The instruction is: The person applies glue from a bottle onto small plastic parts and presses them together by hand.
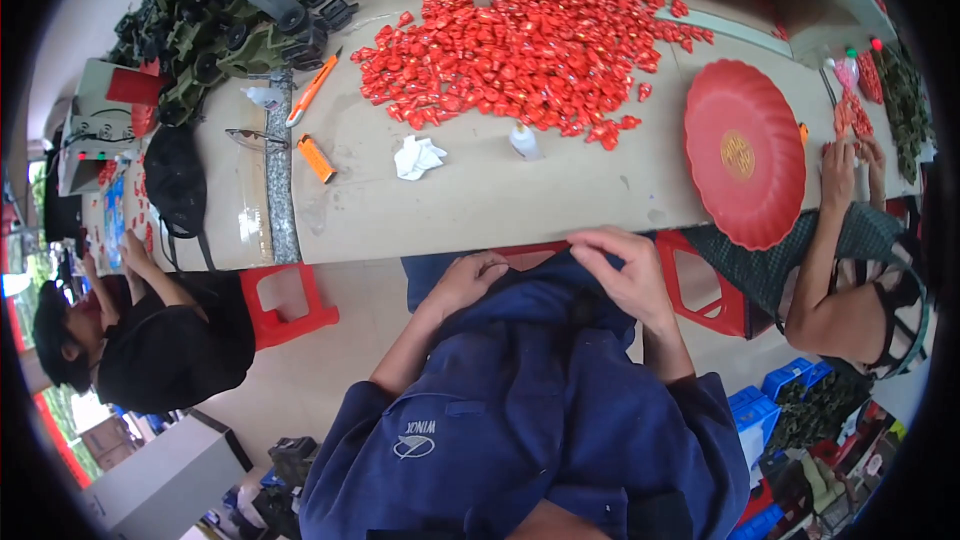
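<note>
My left hand (pixel 465 281) rests on my lap below the table edge, its fingers loosely bent and nothing visible in it. At the table's front edge, my right hand (pixel 628 271) is raised with its fingers stretched toward the left and the thumb apart, also without anything in it. In front of both hands stands a small white squeeze bottle (pixel 523 143), with a crumpled white tissue (pixel 418 157) to its left. Farther back spreads a large heap of small shiny red plastic pieces (pixel 500 60). To the right, a red scalloped plate (pixel 745 150) overhangs the table edge.
On the left lie an orange utility knife (pixel 314 90), a small orange case (pixel 316 158), glasses (pixel 256 139) and a black cap (pixel 175 180). Green toy vehicles (pixel 240 35) are piled behind. People work on both sides; red stools (pixel 290 305) stand below.
</note>
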Demonstrator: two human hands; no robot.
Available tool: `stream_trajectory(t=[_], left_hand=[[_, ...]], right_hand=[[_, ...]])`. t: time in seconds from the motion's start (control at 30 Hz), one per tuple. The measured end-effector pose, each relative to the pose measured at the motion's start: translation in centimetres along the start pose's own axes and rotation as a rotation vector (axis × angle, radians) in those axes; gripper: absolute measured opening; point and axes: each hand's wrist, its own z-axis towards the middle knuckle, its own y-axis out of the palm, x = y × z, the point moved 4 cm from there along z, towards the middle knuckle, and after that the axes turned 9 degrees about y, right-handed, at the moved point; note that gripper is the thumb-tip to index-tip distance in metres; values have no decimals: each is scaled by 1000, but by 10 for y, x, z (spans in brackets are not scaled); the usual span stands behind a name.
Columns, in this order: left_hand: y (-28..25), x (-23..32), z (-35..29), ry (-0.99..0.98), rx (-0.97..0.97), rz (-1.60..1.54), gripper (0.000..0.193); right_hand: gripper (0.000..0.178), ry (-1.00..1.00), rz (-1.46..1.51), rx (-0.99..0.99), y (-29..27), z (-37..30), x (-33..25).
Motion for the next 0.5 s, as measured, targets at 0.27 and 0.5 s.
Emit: stream_trajectory(t=[0.27,0.5], left_hand=[[-11,68,-48,110,85,-89,22],[-80,85,-49,288,604,-119,15]], right_hand=[[45,-277,-63,395,7,49,-6],[44,-252,-282,546,32,82,-12]])
